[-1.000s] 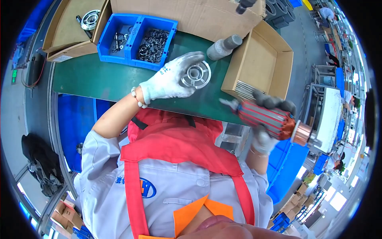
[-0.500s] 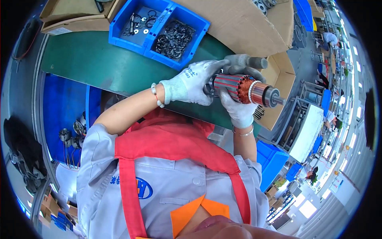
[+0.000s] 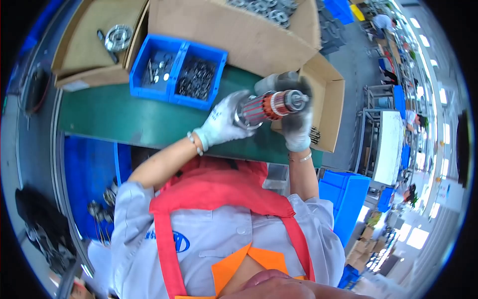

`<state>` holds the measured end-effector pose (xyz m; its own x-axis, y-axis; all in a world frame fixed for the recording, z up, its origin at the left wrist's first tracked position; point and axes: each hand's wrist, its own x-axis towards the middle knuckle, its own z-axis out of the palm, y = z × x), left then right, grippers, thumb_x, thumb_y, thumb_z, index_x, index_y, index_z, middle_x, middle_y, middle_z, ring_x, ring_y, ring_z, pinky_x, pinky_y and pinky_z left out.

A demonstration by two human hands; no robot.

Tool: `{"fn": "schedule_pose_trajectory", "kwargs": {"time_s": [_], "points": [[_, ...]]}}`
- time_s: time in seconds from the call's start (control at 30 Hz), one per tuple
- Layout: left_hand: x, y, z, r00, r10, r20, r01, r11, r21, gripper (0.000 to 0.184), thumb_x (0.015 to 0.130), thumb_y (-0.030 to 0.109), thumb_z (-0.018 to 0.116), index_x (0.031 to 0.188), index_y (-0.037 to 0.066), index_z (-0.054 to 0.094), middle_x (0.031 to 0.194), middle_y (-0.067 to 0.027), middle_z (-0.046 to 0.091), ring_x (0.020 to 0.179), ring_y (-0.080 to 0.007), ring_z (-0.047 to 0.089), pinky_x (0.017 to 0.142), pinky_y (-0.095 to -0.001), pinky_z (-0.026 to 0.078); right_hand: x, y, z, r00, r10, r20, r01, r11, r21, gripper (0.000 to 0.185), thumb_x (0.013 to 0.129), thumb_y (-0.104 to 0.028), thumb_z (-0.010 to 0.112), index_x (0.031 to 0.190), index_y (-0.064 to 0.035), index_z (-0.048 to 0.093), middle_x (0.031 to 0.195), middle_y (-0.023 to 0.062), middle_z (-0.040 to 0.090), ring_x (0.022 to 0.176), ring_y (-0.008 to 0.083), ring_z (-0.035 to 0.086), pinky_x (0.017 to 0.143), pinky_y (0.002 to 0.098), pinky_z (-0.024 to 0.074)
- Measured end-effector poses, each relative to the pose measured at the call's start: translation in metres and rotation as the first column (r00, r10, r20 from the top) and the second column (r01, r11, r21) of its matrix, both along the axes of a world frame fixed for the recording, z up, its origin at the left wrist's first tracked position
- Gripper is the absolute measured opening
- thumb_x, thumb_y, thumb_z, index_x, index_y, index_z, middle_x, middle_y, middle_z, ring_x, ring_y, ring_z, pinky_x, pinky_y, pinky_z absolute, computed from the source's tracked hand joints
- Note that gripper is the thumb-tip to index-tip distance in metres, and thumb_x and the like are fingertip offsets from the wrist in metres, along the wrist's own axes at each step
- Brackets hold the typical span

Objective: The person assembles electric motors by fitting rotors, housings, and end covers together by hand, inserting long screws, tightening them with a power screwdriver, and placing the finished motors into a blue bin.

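A motor armature (image 3: 256,108), with red-striped core, copper windings and a commutator end, is held up above the green bench between both gloved hands. My left hand (image 3: 224,119) is closed around its near-left end, where a metallic ring-shaped part shows. At the commutator end is my right hand (image 3: 297,127), its grey-coated fingers curled up behind the armature and smeared by motion. Behind the armature there is also a blurred grey rounded shape (image 3: 274,83); whether it is a gloved finger or a separate cylinder I cannot make out.
A blue divided bin (image 3: 174,92) holds small black rings and clips. Cardboard boxes (image 3: 234,37) stand behind it, one with metal rings. An open carton (image 3: 328,107) at right has dark pins beside it. The green bench (image 3: 99,112) runs below; a blue crate (image 3: 343,199) stands lower right.
The armature and both hands have moved left in view, and the armature's commutator end now tilts upward. The camera view has shifted, so the bins and boxes also appear further left.
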<state>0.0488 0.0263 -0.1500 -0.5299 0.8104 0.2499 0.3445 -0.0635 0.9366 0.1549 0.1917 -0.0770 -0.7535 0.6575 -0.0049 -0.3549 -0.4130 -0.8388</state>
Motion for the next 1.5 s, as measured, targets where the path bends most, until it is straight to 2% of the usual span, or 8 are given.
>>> {"fn": "schedule_pose_trajectory", "kwargs": {"time_s": [0.17,0.3,0.57,0.7,0.9,1.03,1.23,1.5], "points": [[0.015,-0.005,-0.013,0.999,0.024,-0.039,-0.024,1.000,0.002,0.102,0.059,0.030,0.090,0.141,-0.003,0.039,0.133,-0.0227,0.053,0.122,-0.0378,0.054,0.106,-0.0429,0.042,-0.016,0.067,-0.015,0.820,-0.527,0.222,-0.078,0.281,0.956,0.062,0.082,-0.029,0.076,0.133,-0.0038,0.052,0.131,0.0168,0.056,0.125,0.0349,0.049,0.107,0.0443,0.0413],[0.014,-0.005,-0.007,0.997,-0.044,0.058,0.047,0.997,-0.054,0.106,0.059,0.027,0.092,0.143,-0.002,0.035,0.139,-0.0211,0.047,0.128,-0.0331,0.050,0.109,-0.0406,0.041,-0.024,0.067,-0.001,0.812,-0.495,0.309,-0.358,-0.005,0.934,0.049,0.077,-0.036,0.077,0.116,-0.0073,0.066,0.136,0.0179,0.053,0.130,0.0393,0.044,0.109,0.0462,0.0373],[0.018,0.009,0.026,0.971,-0.029,0.236,0.033,0.999,-0.013,0.095,0.063,0.019,0.089,0.141,-0.003,0.040,0.136,-0.0200,0.052,0.124,-0.0303,0.054,0.106,-0.0403,0.044,0.031,0.000,0.200,0.939,-0.099,-0.330,0.281,0.776,0.565,0.037,0.081,-0.011,0.072,0.113,0.0012,0.058,0.099,0.0118,0.067,0.083,0.0168,0.066,0.073,0.0285,0.0550],[0.017,0.003,0.027,0.982,-0.100,0.160,0.126,0.979,-0.158,0.077,0.070,0.012,0.083,0.136,-0.003,0.046,0.122,-0.0167,0.062,0.112,-0.0237,0.061,0.097,-0.0382,0.048,0.010,-0.010,0.186,0.962,-0.102,-0.253,0.247,-0.065,0.967,0.045,0.076,-0.025,0.079,0.109,-0.0009,0.058,0.091,0.0140,0.065,0.073,0.0295,0.068,0.066,0.0388,0.0547],[0.026,0.007,0.040,1.000,-0.018,0.006,0.018,1.000,-0.015,0.035,0.075,0.014,0.078,0.109,0.007,0.069,0.103,-0.0106,0.069,0.103,-0.0278,0.065,0.094,-0.0420,0.048,0.020,0.013,0.143,0.975,0.000,0.224,-0.214,0.295,0.931,0.044,0.075,-0.025,0.081,0.110,-0.0031,0.064,0.101,0.0177,0.068,0.091,0.0326,0.070,0.082,0.0397,0.0555],[0.019,-0.005,0.014,0.991,-0.130,0.040,0.135,0.980,-0.148,0.118,0.063,0.039,0.091,0.151,-0.003,0.024,0.152,-0.0217,0.033,0.138,-0.0311,0.038,0.116,-0.0408,0.029,-0.009,0.141,0.129,0.937,-0.322,0.135,-0.018,0.341,0.940,0.038,0.088,-0.023,0.068,0.122,-0.0057,0.063,0.107,0.0143,0.070,0.094,0.0266,0.070,0.082,0.0381,0.0551],[0.001,-0.024,0.009,0.920,-0.305,-0.246,0.238,0.934,-0.267,0.109,0.066,0.043,0.086,0.152,0.006,0.030,0.159,-0.0215,0.021,0.148,-0.0317,0.021,0.121,-0.0464,0.010,-0.079,0.319,0.051,0.633,-0.594,0.497,-0.718,-0.209,0.664,0.049,0.084,-0.001,0.054,0.128,-0.0216,0.063,0.132,0.0066,0.062,0.112,0.0289,0.063,0.095,0.0404,0.0510],[-0.005,-0.070,-0.037,0.977,-0.031,-0.212,-0.059,0.913,-0.403,0.059,0.077,0.026,0.078,0.129,0.006,0.059,0.128,-0.0175,0.058,0.121,-0.0270,0.054,0.104,-0.0403,0.038,-0.105,0.337,0.046,0.581,-0.559,0.592,-0.812,-0.343,0.472,0.029,0.078,-0.025,0.073,0.103,-0.0124,0.070,0.105,0.0118,0.071,0.101,0.0309,0.068,0.082,0.0432,0.0547]]}}
